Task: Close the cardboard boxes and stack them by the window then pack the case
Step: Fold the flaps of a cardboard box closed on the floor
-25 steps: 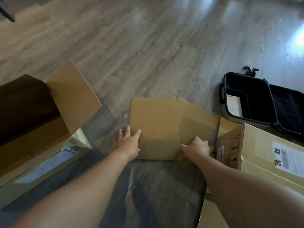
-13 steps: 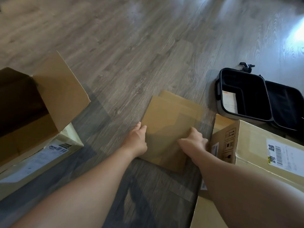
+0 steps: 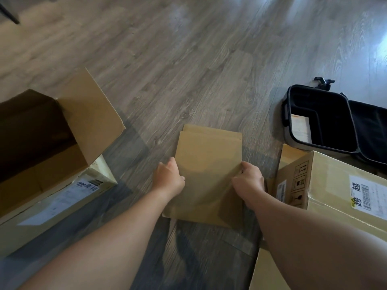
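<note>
On the wood floor [image 3: 188, 59], right in front of us, lies a flat folded cardboard piece [image 3: 207, 176]. It sits between the big open box [image 3: 52, 143] on our left and the closed box with labels [image 3: 335, 189] on our right. The black case [image 3: 320, 118] lies open on the floor, past the closed box.

Our left hand [image 3: 168, 178] holds the left edge of the cardboard piece, with the fingers curled round it. Our right hand [image 3: 248, 181] holds the right edge the same way, thumb on top and fingers tucked under.

We think this cardboard is light and thin. It looks stiff but it can bend in the middle, and it seems to be two layers, so they may slide apart. Its face looks smooth, so it could slip. Holding both side edges, as we do now, should keep it flat and steady. We should squeeze gently so the edges do not crush.

The big open box looks much harder to lift, because its flap [image 3: 90, 114] stands up and can flop about.
</note>
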A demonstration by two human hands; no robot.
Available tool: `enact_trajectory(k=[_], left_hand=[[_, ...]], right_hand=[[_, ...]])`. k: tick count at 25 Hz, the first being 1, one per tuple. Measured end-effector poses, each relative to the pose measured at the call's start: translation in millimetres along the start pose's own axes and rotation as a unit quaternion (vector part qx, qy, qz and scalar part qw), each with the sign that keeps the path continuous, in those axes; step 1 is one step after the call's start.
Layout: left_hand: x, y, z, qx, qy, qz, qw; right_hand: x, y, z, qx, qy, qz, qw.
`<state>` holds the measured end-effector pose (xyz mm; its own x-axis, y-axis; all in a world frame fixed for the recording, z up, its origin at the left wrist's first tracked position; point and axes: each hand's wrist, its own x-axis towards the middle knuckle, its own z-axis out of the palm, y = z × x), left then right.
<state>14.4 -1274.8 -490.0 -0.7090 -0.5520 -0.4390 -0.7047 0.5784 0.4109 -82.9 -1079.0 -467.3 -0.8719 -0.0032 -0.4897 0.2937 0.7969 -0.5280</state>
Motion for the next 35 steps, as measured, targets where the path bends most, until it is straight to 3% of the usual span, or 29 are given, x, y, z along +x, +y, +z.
enact_trajectory(k=[3, 7, 24, 28, 35], left_hand=[[3, -5, -14, -0.027, 0.002, -0.023, 0.999], [-2, -1, -29, -0.035, 0.010, -0.001, 0.999], [-22, 61, -171, -0.063, 0.260, 0.110, 0.957], [-33, 21, -220, -0.085, 0.288, 0.069, 0.952], [-76, -102, -273, -0.101, 0.293, -0.060, 0.949]], right_hand=[[-2, -5, -1, 0.014, 0.038, -0.035, 0.999], [-4, -14, -5, -0.066, 0.073, -0.091, 0.991], [-21, -150, -83, -0.090, 0.148, -0.290, 0.941], [-46, -203, -66, -0.095, 0.137, -0.369, 0.914], [-123, -256, 33, -0.148, 0.086, -0.456, 0.874]])
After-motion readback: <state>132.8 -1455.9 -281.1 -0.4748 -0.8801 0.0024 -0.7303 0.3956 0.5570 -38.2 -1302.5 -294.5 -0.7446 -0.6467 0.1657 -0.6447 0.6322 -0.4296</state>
